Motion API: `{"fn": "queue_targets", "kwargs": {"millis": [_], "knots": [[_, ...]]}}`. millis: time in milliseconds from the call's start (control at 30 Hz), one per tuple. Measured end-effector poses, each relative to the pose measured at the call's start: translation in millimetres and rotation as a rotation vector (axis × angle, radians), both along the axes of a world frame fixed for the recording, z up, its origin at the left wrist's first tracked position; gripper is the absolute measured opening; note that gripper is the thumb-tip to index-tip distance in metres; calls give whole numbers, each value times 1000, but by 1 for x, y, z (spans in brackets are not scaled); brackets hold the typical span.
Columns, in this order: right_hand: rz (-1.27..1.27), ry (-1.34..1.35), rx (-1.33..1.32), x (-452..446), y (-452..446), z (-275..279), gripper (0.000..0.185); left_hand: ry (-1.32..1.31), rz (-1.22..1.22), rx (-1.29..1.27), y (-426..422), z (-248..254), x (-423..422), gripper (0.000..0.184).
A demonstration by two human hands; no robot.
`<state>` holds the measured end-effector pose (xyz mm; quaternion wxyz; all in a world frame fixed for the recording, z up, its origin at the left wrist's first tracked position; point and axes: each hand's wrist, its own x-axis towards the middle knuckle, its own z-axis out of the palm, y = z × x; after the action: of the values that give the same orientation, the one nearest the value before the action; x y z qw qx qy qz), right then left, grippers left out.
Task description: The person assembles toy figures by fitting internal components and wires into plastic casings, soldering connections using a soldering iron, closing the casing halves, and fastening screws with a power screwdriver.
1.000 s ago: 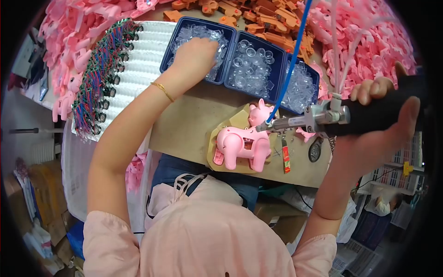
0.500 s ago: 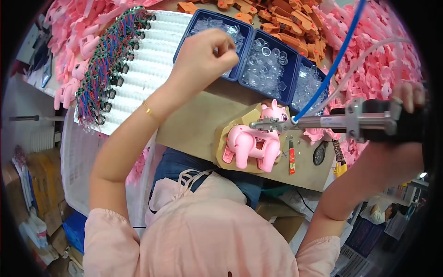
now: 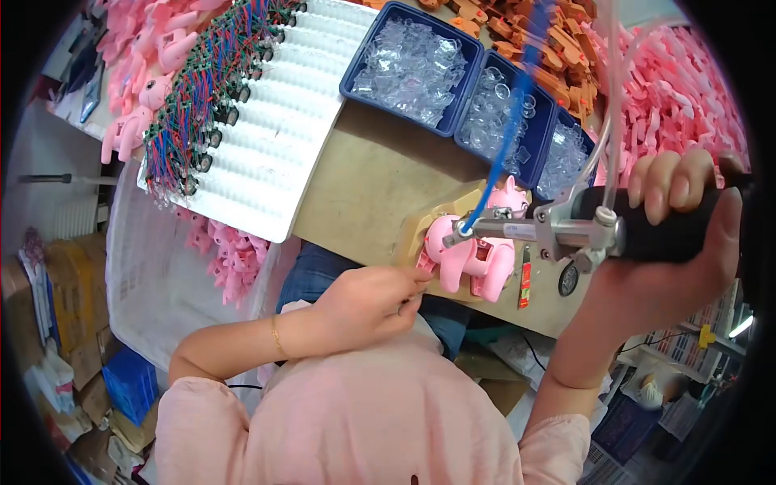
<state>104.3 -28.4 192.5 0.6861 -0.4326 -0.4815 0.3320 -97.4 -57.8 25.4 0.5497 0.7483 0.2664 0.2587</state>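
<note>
A pink toy pony body (image 3: 457, 271) lies on its side in a tan holder (image 3: 415, 233) on the table before me. My left hand (image 3: 376, 303) is closed, its fingertips pinched together at the pony's lower left leg; whatever they grip is too small or hidden to make out. Wrapped around a black handle, my right hand (image 3: 679, 194) grips an air screwdriver (image 3: 566, 232) with a metal barrel and hoses. The barrel lies level across the pony, its tip over the upper body. I cannot tell whether the tip touches the plastic.
Blue bins (image 3: 454, 121) of clear plastic parts stand behind the pony. Wired parts (image 3: 190, 113) line a white ribbed tray (image 3: 275, 105) at left. Orange parts (image 3: 558, 56) and pink parts (image 3: 671, 105) are heaped behind. A red cutter (image 3: 525, 279) lies right of the holder.
My left hand has come down from above the bins to the pony's leg. The screwdriver and my right hand have shifted over the pony, and the whole view has tilted slightly.
</note>
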Motion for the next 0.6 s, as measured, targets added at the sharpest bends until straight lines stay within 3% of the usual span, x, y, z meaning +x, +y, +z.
{"fn": "queue_targets", "kwargs": {"millis": [67, 133, 267, 300, 433, 467, 533, 600], "knots": [[25, -45, -14, -3, 3, 1, 24, -139, -62, 529, 0, -10, 5, 13], [48, -77, -4, -1, 6, 2, 27, -128, -110, 635, -7, -24, 8, 15], [-752, -164, 220, -15, 8, 24, 38, -21, -87, 798, -25, -25, 14, 10], [-748, -164, 215, -17, 3, 26, 38, 40, -93, 808, -28, -23, 14, 10], [95, 149, 66, -17, -27, 41, 62, -16, 8, 848, -34, -23, 21, 12], [101, 145, 66, -14, -29, 38, 62, 1, 9, 865, -34, -23, 22, 12], [24, -113, 206, -9, -31, 24, 37, 20, 18, 882, -36, -23, 21, 13], [-36, -116, 178, -17, -37, 19, 35, 10, 45, 886, -39, -24, 23, 14]]}}
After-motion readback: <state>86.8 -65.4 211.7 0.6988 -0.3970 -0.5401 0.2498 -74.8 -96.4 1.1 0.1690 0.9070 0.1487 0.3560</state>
